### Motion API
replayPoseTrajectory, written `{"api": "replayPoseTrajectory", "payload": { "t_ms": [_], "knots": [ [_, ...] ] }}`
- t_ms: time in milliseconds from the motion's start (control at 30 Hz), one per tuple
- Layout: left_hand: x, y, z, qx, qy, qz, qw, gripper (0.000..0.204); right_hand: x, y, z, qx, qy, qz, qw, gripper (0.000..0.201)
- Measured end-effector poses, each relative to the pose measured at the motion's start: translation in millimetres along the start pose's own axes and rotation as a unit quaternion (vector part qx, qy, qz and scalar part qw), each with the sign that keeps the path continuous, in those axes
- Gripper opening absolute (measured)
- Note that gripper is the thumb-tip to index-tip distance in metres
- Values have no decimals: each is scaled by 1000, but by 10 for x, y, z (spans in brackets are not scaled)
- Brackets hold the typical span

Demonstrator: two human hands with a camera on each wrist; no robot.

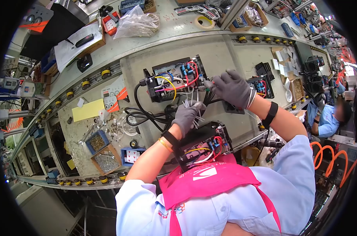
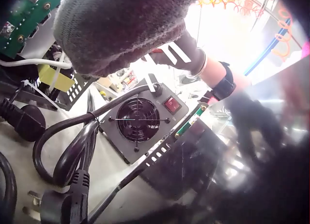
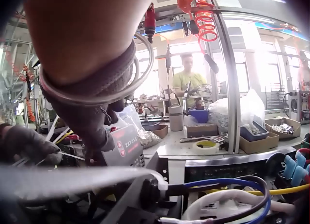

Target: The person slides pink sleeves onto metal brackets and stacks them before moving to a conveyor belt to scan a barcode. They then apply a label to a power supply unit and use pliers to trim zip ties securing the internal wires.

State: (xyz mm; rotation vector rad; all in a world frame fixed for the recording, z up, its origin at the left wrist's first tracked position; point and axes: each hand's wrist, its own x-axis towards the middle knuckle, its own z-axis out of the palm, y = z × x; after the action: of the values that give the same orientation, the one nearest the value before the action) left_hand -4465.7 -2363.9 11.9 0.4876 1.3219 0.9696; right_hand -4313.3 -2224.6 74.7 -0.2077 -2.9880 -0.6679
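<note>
My left hand [image 1: 186, 116], in a grey glove, grips a bundle of white cable ties [image 1: 195, 103] that fan out past the fingers. Just beyond it lies an open-cased electrical machine [image 1: 174, 78] with red, yellow and blue wires. My gloved right hand [image 1: 231, 88] is at that machine's right end, fingers bent and pointing down to it; I cannot tell whether they pinch anything. In the right wrist view its fingertips overlap a grey panel [image 3: 128, 146] marked ZX7-315. Looped black power cords [image 1: 147, 114] lie left of the left hand.
Another open machine [image 1: 208, 151] sits against the pink apron, and a third [image 1: 261, 86] stands to the right. Parts bins [image 1: 107, 159] and a yellow sheet [image 1: 88, 111] lie left. Tape [image 1: 204, 23] and a plastic bag [image 1: 135, 23] lie on the back shelf. Another person [image 1: 329, 118] is at the right.
</note>
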Motion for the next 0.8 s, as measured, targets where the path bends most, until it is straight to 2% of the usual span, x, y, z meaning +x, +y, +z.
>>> {"api": "replayPoseTrajectory", "payload": {
  "t_ms": [33, 100, 200, 233, 267, 333, 433, 467, 500, 600, 633, 733, 767, 800],
  "knots": [
    [33, -43, -16, 18, -2, 28, 999, 23, 14, 1, -49, 35, -41, 8, 999, 26],
    [124, -161, -65, 53, -8, 84, 995, 23, 29, -5, -106, 58, -67, 33, 995, 25],
    [117, -239, -182, 83, -25, -17, 996, 27, -7, -11, -111, 103, -101, 54, 988, 26],
    [151, -350, -243, 158, -32, -6, 987, 22, -22, -11, -101, 120, -111, 57, 985, 27],
    [179, -448, -301, 281, -23, 46, 958, 21, -30, -20, -92, 152, -109, 67, 980, 29],
    [140, -459, -355, 510, -5, 144, 848, 20, -42, -63, -85, 218, -107, 86, 966, 34],
    [212, -400, -343, 481, -12, 121, 868, 20, 36, -167, -187, 246, -161, 152, 944, 52],
    [264, -377, -316, 477, -8, 121, 871, 21, 50, -205, -198, 242, -163, 171, 941, 52],
    [344, -347, -283, 554, -36, 100, 826, 29, 65, -240, -208, 237, -164, 191, 938, 53],
    [520, -332, -127, 595, 22, 126, 793, 30, 82, -309, -275, 228, -177, 229, 930, 55],
    [606, -417, -103, 624, 73, 168, 760, 29, 61, -342, -267, 230, -171, 237, 928, 55],
    [734, -438, -84, 667, 70, 121, 732, 30, -18, -443, -179, 221, -156, 251, 930, 51],
    [661, -464, -127, 655, 45, 162, 737, 31, -55, -494, -148, 208, -147, 252, 933, 52],
    [602, -510, -193, 640, 52, 192, 742, 28, -60, -530, -110, 196, -135, 251, 938, 53]
  ]
}}
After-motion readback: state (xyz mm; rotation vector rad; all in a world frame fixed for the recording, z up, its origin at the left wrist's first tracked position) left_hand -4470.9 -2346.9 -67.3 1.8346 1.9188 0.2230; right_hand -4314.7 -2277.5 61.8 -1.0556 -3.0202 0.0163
